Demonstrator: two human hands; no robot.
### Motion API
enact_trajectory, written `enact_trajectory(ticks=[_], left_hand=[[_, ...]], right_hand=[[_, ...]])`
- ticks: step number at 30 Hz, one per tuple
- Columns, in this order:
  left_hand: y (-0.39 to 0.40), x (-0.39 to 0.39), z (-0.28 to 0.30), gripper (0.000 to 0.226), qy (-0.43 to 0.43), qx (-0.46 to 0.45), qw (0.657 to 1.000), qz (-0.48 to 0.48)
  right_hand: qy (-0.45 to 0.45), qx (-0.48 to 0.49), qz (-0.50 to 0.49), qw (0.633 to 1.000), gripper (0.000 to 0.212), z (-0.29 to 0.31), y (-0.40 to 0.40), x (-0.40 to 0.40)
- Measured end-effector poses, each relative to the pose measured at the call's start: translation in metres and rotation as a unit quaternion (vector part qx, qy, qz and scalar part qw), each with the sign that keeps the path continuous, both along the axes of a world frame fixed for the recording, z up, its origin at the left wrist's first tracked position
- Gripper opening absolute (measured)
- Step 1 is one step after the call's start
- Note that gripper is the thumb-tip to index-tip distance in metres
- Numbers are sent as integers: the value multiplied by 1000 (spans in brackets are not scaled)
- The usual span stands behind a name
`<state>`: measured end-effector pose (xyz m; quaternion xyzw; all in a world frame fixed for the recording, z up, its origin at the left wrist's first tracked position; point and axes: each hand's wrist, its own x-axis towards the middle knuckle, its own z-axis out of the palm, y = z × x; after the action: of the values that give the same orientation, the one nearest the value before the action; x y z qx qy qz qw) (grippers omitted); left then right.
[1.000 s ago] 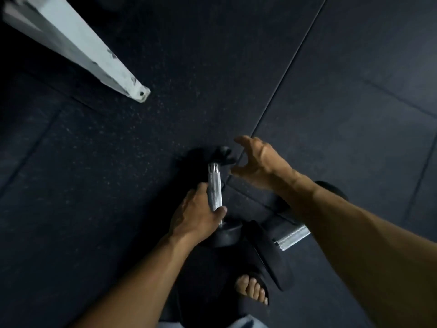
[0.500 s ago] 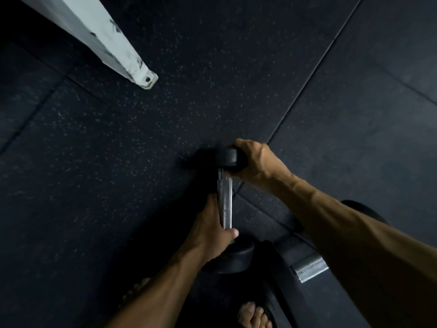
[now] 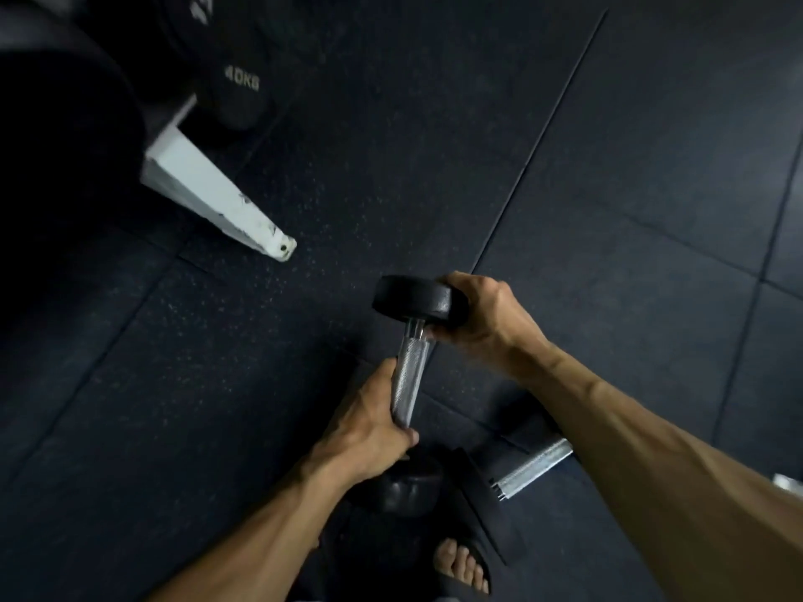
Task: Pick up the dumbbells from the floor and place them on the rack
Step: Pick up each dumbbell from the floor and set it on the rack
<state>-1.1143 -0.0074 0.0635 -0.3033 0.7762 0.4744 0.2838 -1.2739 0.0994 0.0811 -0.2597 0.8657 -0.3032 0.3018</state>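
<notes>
- Left hand (image 3: 369,423): wrapped round the knurled handle of the dumbbell (image 3: 410,375).
- Right hand (image 3: 482,315): gripping its far head.
- 2nd dumbbell (image 3: 528,469): on floor (image 3: 608,210).

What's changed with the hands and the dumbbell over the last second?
The right hand, open and reaching a second ago, now grips the far head of the dumbbell. The left hand keeps its grip on the handle. The second dumbbell still lies on the floor.
</notes>
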Motion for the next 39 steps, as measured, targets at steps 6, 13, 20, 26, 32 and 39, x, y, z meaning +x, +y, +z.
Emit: enact_trajectory(ticks=[6, 13, 20, 26, 32, 39], left_hand=[[-6, -40, 125, 87, 49, -16, 999, -18], [-16, -68, 299, 75, 132, -72, 986, -74], [-42, -63, 464, 76, 189, -100, 974, -76], [-92, -46, 550, 74, 245, -130, 960, -23], [-184, -47, 599, 75, 263, -137, 955, 4], [-305, -82, 619, 65, 279, -159, 945, 67]], right_hand=[[61, -15, -20, 998, 25, 145, 4, -34], [135, -71, -32, 988, 33, 324, 13, -50], [173, -115, -10, 978, 30, 485, -9, -49], [206, -146, 56, 966, 26, 580, -77, -43], [224, -157, 102, 956, 20, 634, -179, -50], [228, -163, 148, 948, 24, 668, -315, -87]])
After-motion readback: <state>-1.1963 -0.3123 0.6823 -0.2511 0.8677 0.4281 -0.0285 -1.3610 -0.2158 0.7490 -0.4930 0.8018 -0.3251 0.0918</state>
